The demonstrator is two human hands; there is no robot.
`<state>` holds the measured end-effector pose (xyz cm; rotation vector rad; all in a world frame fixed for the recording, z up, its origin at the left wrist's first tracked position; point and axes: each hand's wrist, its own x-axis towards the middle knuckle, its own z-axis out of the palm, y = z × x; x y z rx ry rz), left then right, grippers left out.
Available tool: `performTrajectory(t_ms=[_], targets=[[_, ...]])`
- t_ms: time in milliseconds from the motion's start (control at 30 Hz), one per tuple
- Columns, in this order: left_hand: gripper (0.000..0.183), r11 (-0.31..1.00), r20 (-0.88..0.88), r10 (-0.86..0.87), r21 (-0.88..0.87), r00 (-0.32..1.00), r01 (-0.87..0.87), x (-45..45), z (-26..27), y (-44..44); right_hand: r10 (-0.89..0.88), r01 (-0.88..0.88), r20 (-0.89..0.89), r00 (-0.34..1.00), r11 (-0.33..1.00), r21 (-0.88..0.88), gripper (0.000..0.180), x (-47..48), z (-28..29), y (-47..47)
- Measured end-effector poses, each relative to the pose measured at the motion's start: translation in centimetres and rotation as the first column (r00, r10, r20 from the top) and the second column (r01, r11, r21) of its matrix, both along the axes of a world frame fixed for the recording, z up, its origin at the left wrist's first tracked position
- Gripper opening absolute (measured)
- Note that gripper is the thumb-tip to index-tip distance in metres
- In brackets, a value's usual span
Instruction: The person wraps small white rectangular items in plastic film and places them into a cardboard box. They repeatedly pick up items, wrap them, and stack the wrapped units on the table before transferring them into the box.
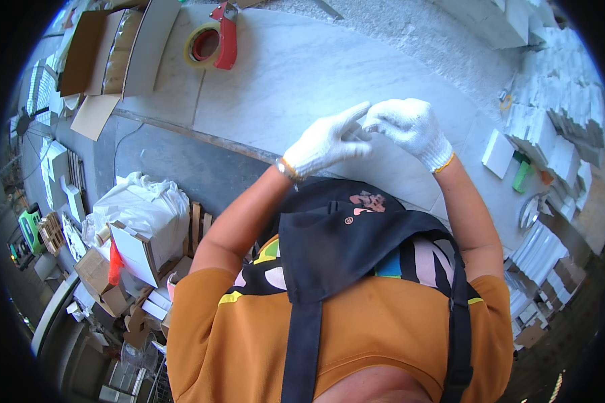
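My left hand (pixel 327 138), in a white knitted glove, is held in front of my apron with its fingers apart and nothing in them. Right beside its fingertips is my right hand (pixel 406 128), gloved the same way, its fingers curled inward. I see no object in that hand, though its palm side is hidden. Both hands are over a pale marble-look slab surface (pixel 292 65). Farther off on this surface lies a red tape dispenser (pixel 227 38) with a roll of clear tape (pixel 194 48).
An open cardboard box (pixel 93 55) with packed contents stands at the far left. Stacks of white slabs (pixel 554 85) line the right side, near a green block (pixel 522 176). On the floor to my left is a plastic-wrapped stack (pixel 141 201) beside a cardboard box (pixel 98 277).
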<state>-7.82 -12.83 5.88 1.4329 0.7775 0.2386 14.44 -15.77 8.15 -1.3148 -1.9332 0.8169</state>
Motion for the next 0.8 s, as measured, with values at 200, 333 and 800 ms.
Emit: performTrajectory(t_ms=[200, 333, 800], targets=[[0.039, 0.976, 0.057, -0.021, -0.218, 0.998, 0.033, 1.8, -0.6, 4.1, -0.185, 0.083, -0.086, 0.979, 0.746, -0.661, 0.062, 2.8, 1.2, -0.6], [0.039, 0.976, -0.047, -0.076, -0.209, 0.996, 0.065, 2.5, -0.9, 5.4, -0.309, 0.077, -0.238, 0.921, 0.742, -0.666, 0.059, 4.1, -0.9, -3.1], [0.028, 0.871, -0.381, -0.014, 0.450, 0.925, 0.199, 5.8, -3.9, 8.2, -0.663, 0.591, -0.001, 0.749, 0.668, -0.452, 0.039, 4.7, -5.4, -3.8]])
